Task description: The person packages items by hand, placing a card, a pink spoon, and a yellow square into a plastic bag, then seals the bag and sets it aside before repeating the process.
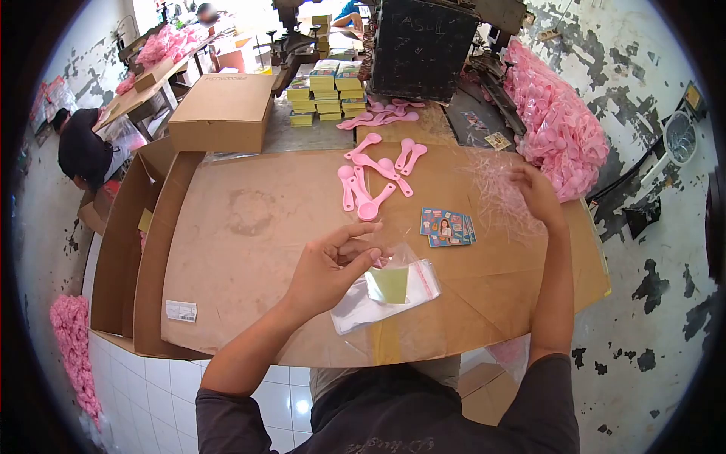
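Note:
My left hand (329,265) is closed in a pinch on the top of a small clear plastic bag (389,286) with a yellow-green card in it. Beneath that bag lies a stack of flat clear bags (355,310), one edge marked with a pinkish strip. My right hand (538,195) hovers by a loose heap of thin clear plastic strips (495,189), its fingers apart and nothing visible in them. Between the hands rests a small pile of printed cards (446,228). Several pink measuring spoons (368,208) are scattered beyond my left hand.
Cardboard (249,265) covers the table. A closed carton (219,110) stands at the back left, above an open box (125,265). Stacked cards (325,91) sit behind, near a black machine block (416,49). Pink spoons fill a large heap (560,129) at right. Another person (83,147) bends at far left.

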### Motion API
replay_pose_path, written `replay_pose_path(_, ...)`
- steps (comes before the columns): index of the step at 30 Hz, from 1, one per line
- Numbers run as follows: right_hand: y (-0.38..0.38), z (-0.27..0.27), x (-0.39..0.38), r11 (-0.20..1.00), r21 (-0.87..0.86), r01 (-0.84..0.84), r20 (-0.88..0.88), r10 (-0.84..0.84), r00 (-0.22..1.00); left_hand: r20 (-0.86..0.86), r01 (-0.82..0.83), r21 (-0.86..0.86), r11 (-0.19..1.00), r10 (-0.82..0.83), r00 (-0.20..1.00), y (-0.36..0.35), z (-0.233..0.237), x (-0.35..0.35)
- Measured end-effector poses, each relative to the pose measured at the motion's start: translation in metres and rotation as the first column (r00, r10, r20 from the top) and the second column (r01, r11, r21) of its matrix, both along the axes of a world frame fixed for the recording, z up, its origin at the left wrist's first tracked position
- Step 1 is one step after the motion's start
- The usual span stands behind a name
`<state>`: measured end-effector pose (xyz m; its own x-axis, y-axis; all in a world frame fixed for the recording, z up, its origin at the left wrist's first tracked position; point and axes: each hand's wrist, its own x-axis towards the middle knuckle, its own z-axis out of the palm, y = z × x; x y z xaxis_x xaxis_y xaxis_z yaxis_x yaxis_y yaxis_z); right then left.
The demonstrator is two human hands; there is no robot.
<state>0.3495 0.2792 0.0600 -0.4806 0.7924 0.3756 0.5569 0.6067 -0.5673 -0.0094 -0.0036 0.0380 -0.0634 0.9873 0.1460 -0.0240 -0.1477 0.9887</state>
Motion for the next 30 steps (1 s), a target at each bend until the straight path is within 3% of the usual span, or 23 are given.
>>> replay_pose_path(1,0.012,-0.027,0.022,0.9,0.425,0.093,0.258,-0.219,0.941,-0.015,-0.002,-0.01,1.0,0.001,1.0,0.001,-0.001,-0.001)
replay_pose_path(2,0.018,-0.041,0.034,0.631,0.775,0.035,0.373,-0.501,0.781,-0.031,-0.002,-0.02,1.0,0.002,1.0,0.001,-0.001,-0.001)
replay_pose_path(5,-0.007,-0.015,0.008,0.743,0.648,0.169,0.182,-0.366,0.913,-0.019,-0.049,0.002,0.999,0.049,0.999,0.003,0.0,0.003)
replay_pose_path(7,-0.039,-0.002,-0.03,0.897,0.429,0.11,0.024,-0.133,0.991,0.017,-0.086,0.005,0.996,0.086,0.996,0.004,-0.003,0.006)
replay_pose_path(8,-0.057,0.005,-0.051,0.946,0.319,0.053,-0.083,-0.028,0.996,0.032,-0.104,0.009,0.995,0.104,0.994,0.006,-0.004,0.007)
replay_pose_path(9,-0.078,0.012,-0.069,0.996,0.055,-0.076,-0.087,0.08,0.993,0.039,-0.097,0.01,0.995,0.097,0.995,0.007,-0.005,0.007)
replay_pose_path(10,-0.099,0.014,-0.086,0.955,-0.211,-0.208,-0.121,0.185,0.975,0.046,-0.091,0.011,0.996,0.091,0.995,0.008,-0.006,0.006)
replay_pose_path(12,-0.13,0.007,-0.114,0.816,-0.226,-0.533,-0.241,0.483,0.842,0.059,-0.093,0.009,0.996,0.093,0.994,0.007,-0.005,0.006)
replay_pose_path(15,-0.161,0.009,-0.143,0.713,-0.3,-0.633,-0.3,0.56,0.772,0.059,-0.109,0.03,0.994,0.107,0.992,0.007,-0.006,0.008)
replay_pose_path(18,-0.155,-0.007,-0.151,0.601,-0.456,-0.656,-0.457,0.475,0.752,0.038,-0.109,0.066,0.992,0.106,0.994,0.006,-0.009,0.005)
replay_pose_path(21,-0.15,-0.013,-0.152,0.549,-0.48,-0.684,-0.507,0.463,0.727,0.074,-0.088,0.031,0.996,0.086,0.994,0.006,-0.007,0.001)
replay_pose_path(26,-0.146,-0.011,-0.146,0.577,-0.482,-0.659,-0.512,0.425,0.747,0.145,-0.004,-0.023,1.0,0.007,0.989,0.012,-0.012,-0.002)
replay_pose_path(30,-0.143,-0.019,-0.144,0.596,-0.461,-0.657,-0.524,0.414,0.744,-0.031,-0.034,-0.054,0.998,0.032,0.999,0.011,-0.016,-0.001)
